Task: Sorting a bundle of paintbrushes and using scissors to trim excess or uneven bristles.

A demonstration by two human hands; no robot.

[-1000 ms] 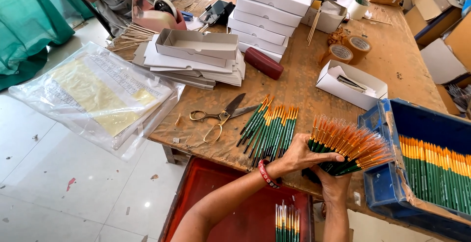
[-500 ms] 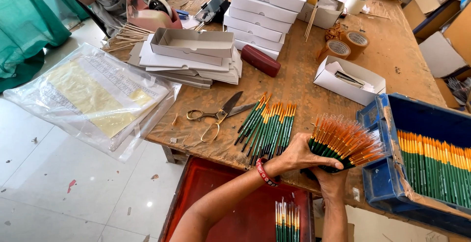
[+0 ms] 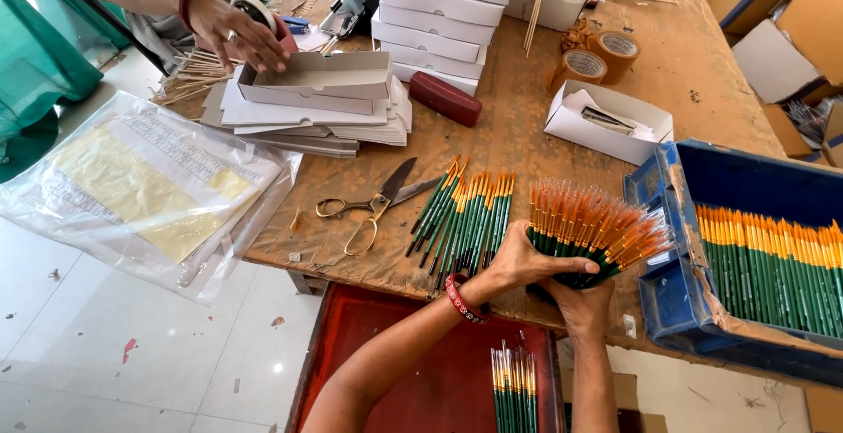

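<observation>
Nearest, a small batch of brushes [image 3: 514, 389] lies on the red tray [image 3: 421, 371] below the bench [image 3: 527, 134] edge. Above it my left hand [image 3: 518, 262] and right hand [image 3: 580, 297] both grip one fat bundle [image 3: 593, 231] of green-handled brushes, fingers closed round the handles, tips fanned up and to the right, just beside the blue crate [image 3: 676, 222]. Compared with a second ago the bundle sits the same; my grip is unchanged, so I judge the gathering unfinished. Left of it a loose row [image 3: 465, 213] lies flat, then scissors [image 3: 373, 205]. Farther off, a co-worker's hand [image 3: 233, 25] now reaches a white box [image 3: 320, 77].
</observation>
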